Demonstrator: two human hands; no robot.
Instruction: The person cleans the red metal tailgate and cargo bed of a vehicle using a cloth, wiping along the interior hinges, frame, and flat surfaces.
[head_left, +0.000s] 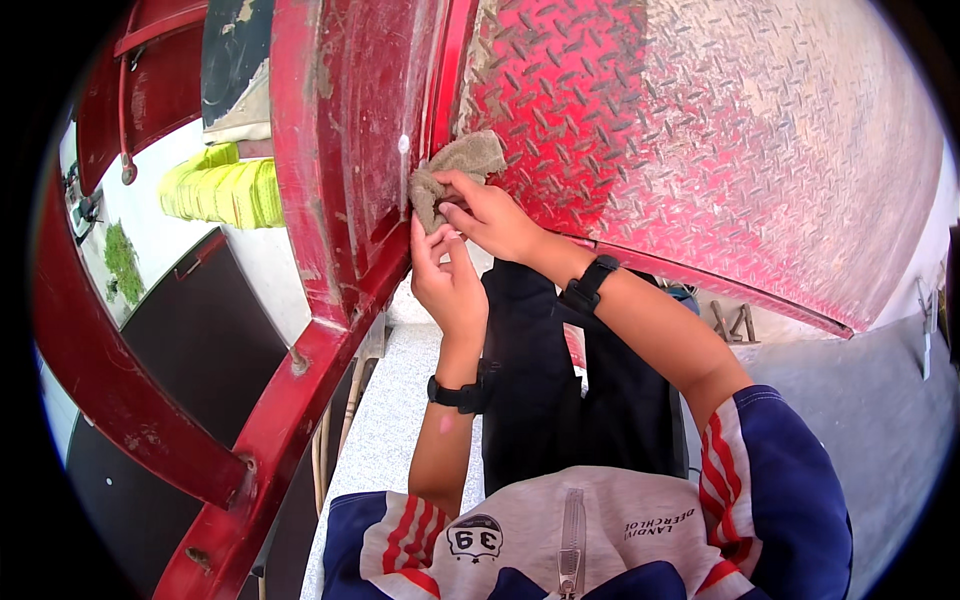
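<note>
A crumpled grey-brown cloth (470, 155) sits at the corner where the red metal side panel (370, 130) meets the red diamond-plate floor (560, 110). My right hand (500, 222) is closed on the cloth, its thumb and fingers pressed into the folds. Just below, my left hand (450, 292) grips the cloth's lower end between bent fingers and thumb. The fingertips of both hands are close together, and the folds partly hide them. Part of the cloth lies over the plate's edge. Much of the plate's raised pattern is covered with pale dirt or worn paint.
A curved red metal bar (130, 400) and a red lower rail (290, 400) run along the left. Behind them hang a bright yellow strap bundle (222, 188) and a dark panel (200, 330). A white speckled surface (390, 400) lies beneath my left arm; grey floor (830, 400) spreads at right.
</note>
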